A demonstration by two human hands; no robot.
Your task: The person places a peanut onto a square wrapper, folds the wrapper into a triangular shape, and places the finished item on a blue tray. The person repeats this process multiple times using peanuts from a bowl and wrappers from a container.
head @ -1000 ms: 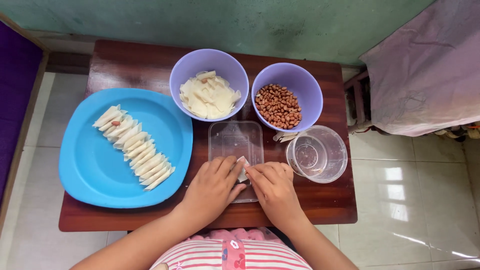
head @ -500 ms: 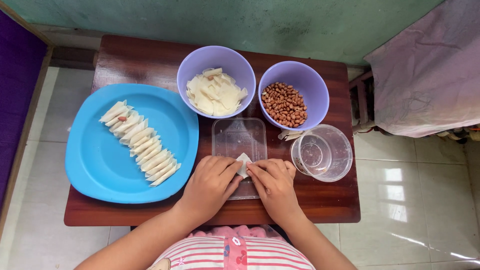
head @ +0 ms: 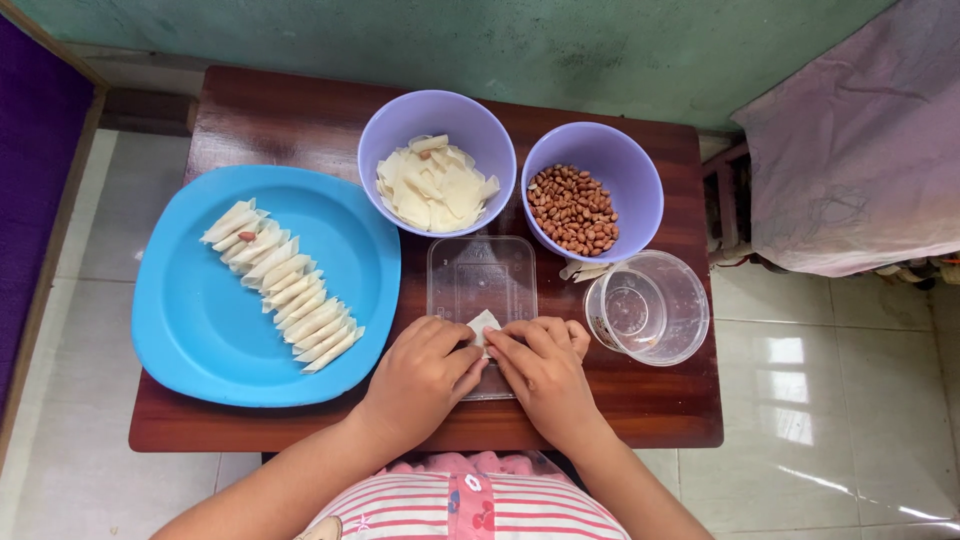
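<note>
My left hand [head: 420, 375] and my right hand [head: 545, 370] meet over a clear plastic lid [head: 480, 275] lying flat on the brown table [head: 270, 110]. Between the fingertips of both hands is a small white dough wrapper [head: 484, 323], pinched and partly hidden. Behind the lid, a purple bowl [head: 437, 120] holds several flat white wrappers [head: 432, 188]. Beside it a second purple bowl [head: 612, 150] is filled with peanuts [head: 572, 208]. On the left, a blue plate [head: 200, 320] carries a diagonal row of several rolled white pieces [head: 282, 282].
A clear round plastic container [head: 650, 305] stands right of my hands near the table's right edge. A grey cloth-covered object [head: 860, 140] sits beyond the table on the right. Pale floor tiles [head: 830, 430] surround the table, and a green wall [head: 600, 40] is behind it.
My hands have stayed on the lid, fingers shifting slightly on the small wrapper. The camera view has drifted a little.
</note>
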